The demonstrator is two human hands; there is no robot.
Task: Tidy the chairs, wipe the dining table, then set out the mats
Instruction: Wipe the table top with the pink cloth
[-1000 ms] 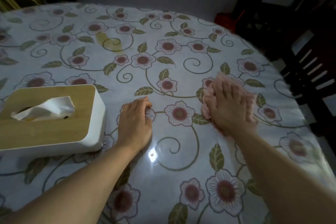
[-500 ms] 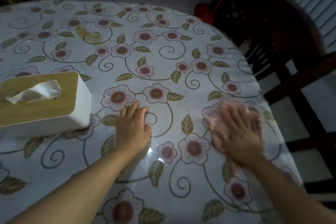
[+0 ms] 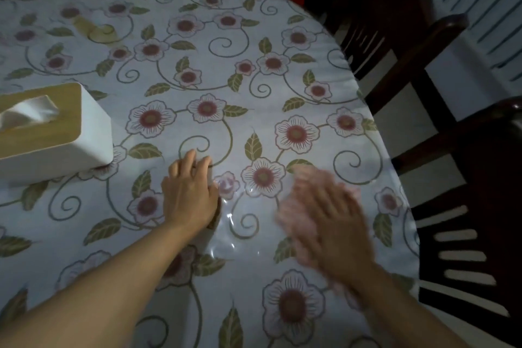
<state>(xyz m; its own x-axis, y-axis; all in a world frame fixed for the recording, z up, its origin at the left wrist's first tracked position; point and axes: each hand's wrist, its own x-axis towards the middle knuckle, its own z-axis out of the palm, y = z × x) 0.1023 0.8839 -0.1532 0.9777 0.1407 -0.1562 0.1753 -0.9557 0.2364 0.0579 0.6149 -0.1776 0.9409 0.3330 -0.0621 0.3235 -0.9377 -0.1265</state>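
The round dining table point(image 3: 254, 45) wears a white cloth printed with flowers under clear plastic. My right hand point(image 3: 336, 223) lies flat with straight fingers on a pink cloth point(image 3: 291, 215), pressing it onto the table near the right edge; both are blurred by motion. My left hand point(image 3: 189, 192) rests palm down on the table to the left of it, fingers lightly bent, holding nothing. No mats are in view.
A white tissue box point(image 3: 53, 133) with a wooden lid and a tissue sticking out stands at the left. Two dark wooden chairs point(image 3: 395, 37) point(image 3: 474, 206) stand along the table's right edge. A yellowish stain point(image 3: 96, 31) marks the far left of the cloth.
My right hand has slid the pink cloth toward me and leftward along the right side of the table. My left hand stays planted. The view has swung right, bringing more of the chairs into sight.
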